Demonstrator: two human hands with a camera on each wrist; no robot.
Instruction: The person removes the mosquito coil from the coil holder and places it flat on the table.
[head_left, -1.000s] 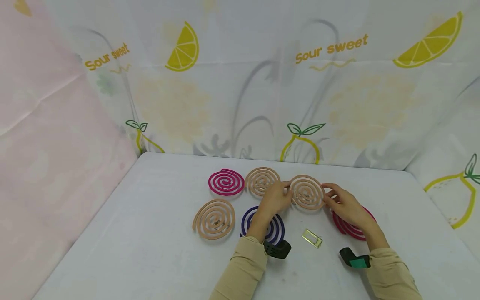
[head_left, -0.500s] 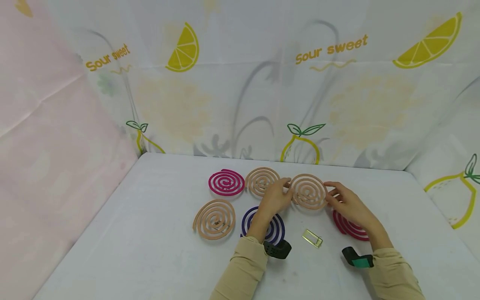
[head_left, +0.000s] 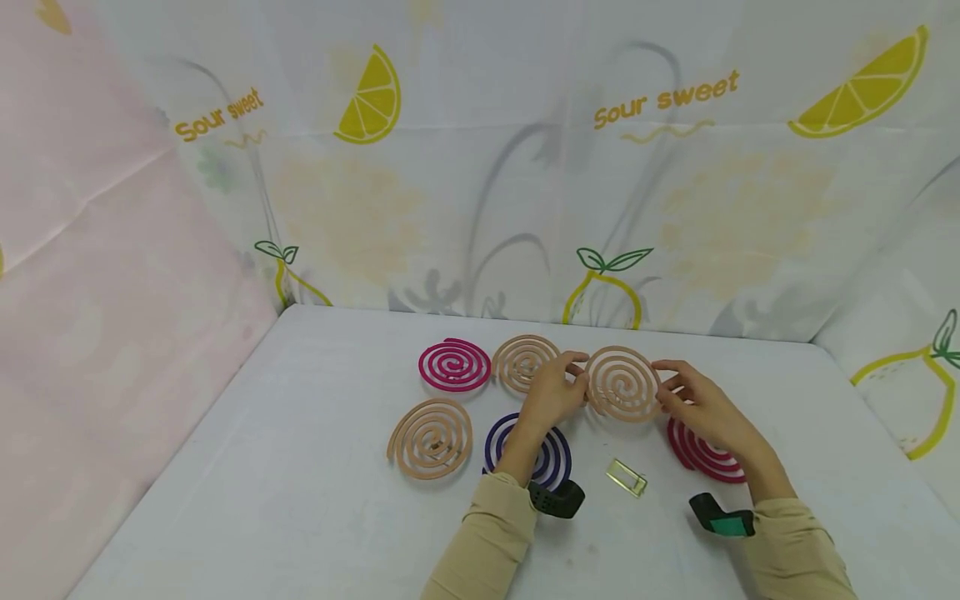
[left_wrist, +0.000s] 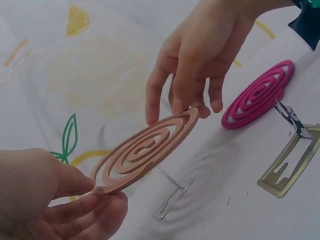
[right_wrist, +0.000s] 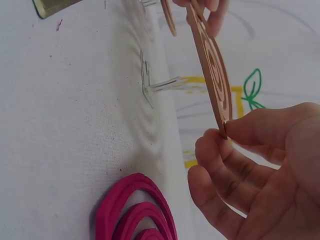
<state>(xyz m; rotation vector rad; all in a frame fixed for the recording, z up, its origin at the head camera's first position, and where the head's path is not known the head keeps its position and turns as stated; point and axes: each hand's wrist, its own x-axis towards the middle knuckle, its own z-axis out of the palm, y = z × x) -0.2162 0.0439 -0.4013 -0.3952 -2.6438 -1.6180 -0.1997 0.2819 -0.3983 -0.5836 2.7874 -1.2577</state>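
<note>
A tan mosquito coil [head_left: 622, 385] is raised off the white table between both hands, tilted. My left hand [head_left: 553, 393] pinches its left rim, thumb on top and fingers below in the left wrist view. At the opposite rim, the thumb and fingertips of my right hand [head_left: 705, 410] grip the coil, as the right wrist view shows. A thin metal coil stand [left_wrist: 172, 201] lies on the table below the lifted coil, its prong bent upward in the right wrist view.
A gold metal stand [head_left: 627, 478] lies nearer the front. A dark blue coil [head_left: 555, 454] is partly under the left forearm, a crimson coil [head_left: 693, 454] beside the right. Further left are a pink coil [head_left: 453, 365] and tan coils [head_left: 431, 438].
The held coil has shifted slightly right, and its face has turned more toward the head view. My right hand has moved a little right with it; the left has barely moved.
</note>
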